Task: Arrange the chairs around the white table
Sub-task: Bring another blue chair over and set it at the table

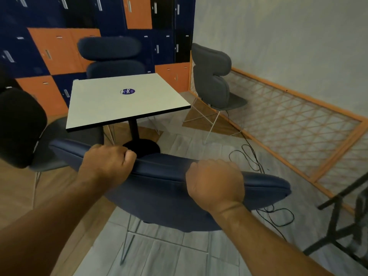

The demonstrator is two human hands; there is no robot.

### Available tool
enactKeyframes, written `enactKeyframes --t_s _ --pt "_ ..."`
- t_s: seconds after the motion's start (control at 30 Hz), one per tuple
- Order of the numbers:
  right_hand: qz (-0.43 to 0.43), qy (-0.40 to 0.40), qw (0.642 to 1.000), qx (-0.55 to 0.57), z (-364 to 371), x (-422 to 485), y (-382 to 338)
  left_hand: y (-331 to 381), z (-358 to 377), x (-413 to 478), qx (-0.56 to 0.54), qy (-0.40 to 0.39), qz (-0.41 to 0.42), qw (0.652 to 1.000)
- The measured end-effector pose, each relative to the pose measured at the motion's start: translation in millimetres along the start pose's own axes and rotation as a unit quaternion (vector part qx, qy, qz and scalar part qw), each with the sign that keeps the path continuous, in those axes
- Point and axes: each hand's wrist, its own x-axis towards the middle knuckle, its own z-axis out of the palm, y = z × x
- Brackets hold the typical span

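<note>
Both hands grip the top edge of a navy padded chair (pixel 165 198) on thin metal legs: left hand (pixel 108 163) curled over the backrest towards 10 o'clock, right hand (pixel 216 183) curled over it towards 3 o'clock, fingers wrapped out of sight behind the cushion. This chair stands at the near, 6 o'clock side of the white square table (pixel 123 100), not yet tucked under it. The tabletop has a black edge and a black pedestal and carries a round purple sticker (pixel 127 91) near its centre. A dark blue high-backed chair (pixel 111 50) sits at the table's 12 o'clock side, a black-backed chair (pixel 20 126) at 9 o'clock, and a grey padded chair (pixel 214 80) stands apart from the table at 2 o'clock. Floor (pixel 179 253): grey tile with wood-tone sections. Orange and navy lockers (pixel 53 50) line the far wall. An orange lattice frame (pixel 298 120) leans along the grey wall (pixel 278 36) at 3 o'clock, with a loose black cable (pixel 251 158) on the floor beside it.
</note>
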Motion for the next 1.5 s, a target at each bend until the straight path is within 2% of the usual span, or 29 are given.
enactKeyframes --t_s 0.07,0.13,0.27,0.6,1.03,1.5 --pt "-0.005 -0.015 1.0 0.018 1 2 4 8 -9 -5 0.016 -0.035 0.013 0.999" --pt "-0.018 -0.022 0.999 0.032 0 1 9 13 -12 -14 0.014 -0.047 -0.01 0.999" --pt "-0.057 -0.034 0.995 0.073 2 7 29 30 -11 -29 -0.033 0.047 -0.126 0.99" --pt "-0.152 -0.005 0.978 0.143 19 32 68 78 -17 -49 0.028 0.069 -0.251 0.965" --pt "-0.176 -0.001 0.972 0.155 37 48 76 81 -5 -35 0.021 0.118 -0.273 0.954" --pt "-0.177 -0.002 0.971 0.163 91 104 72 60 14 18 0.011 0.18 -0.272 0.945"
